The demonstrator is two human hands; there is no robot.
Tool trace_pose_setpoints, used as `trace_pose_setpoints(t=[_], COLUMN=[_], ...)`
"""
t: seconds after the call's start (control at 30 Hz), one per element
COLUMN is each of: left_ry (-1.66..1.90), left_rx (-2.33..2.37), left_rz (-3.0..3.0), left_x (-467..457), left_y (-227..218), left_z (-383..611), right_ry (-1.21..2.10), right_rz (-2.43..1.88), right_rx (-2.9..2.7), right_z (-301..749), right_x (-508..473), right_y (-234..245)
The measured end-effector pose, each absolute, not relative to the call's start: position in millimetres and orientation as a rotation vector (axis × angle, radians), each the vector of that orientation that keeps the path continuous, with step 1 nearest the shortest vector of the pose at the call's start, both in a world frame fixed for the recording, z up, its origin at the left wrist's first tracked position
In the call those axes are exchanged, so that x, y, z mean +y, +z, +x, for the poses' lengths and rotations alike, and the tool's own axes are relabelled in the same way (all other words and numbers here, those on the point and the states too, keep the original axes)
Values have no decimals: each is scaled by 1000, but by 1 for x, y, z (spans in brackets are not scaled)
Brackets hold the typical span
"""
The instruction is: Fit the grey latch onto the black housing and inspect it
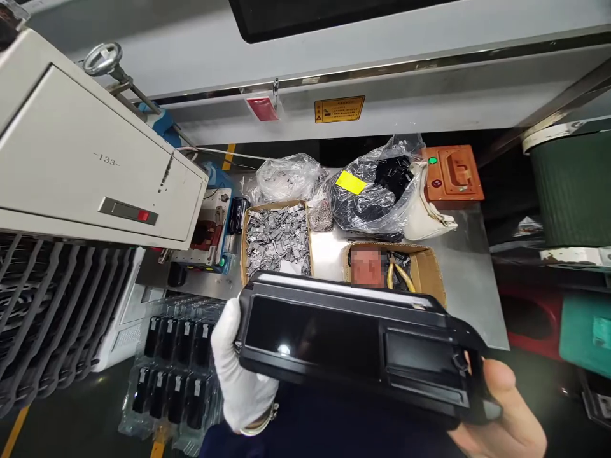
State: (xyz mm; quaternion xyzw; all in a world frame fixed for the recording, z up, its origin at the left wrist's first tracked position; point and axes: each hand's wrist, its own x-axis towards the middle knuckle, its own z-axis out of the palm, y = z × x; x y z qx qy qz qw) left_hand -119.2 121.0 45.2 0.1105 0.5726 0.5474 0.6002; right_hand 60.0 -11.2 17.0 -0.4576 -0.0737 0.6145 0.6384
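Here, both hands [241, 375] hold a black panel [353, 343] above a cluttered steel table [465, 280].

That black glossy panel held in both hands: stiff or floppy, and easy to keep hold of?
The black panel probably handles stiff: it spans straight between the gloved left hand and bare right hand without sagging. Its glossy face shows reflections, so it may be slippery and scratch easily.

We note a glossy black panel [353, 346], a white glove on the left hand [238, 375], grey metal parts in a brown cardboard box [275, 238], a yellow label [350, 182] on a clear bag [367, 191], and an orange case [452, 173].
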Motion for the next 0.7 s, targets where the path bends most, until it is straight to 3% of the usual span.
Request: trace_pose_setpoints(t=[0.13,0.7], left_ry=[1247,1195], left_rx=[1373,1378], left_rz=[-2,236], left_x=[124,107], left_y=[53,35], left_z=[-118,-132], right_ry=[1349,1331], right_rz=[-1092,-1099], right_rx=[-170,-207], right_z=[55,50], right_x=[-10,-17], right_y=[14,16])
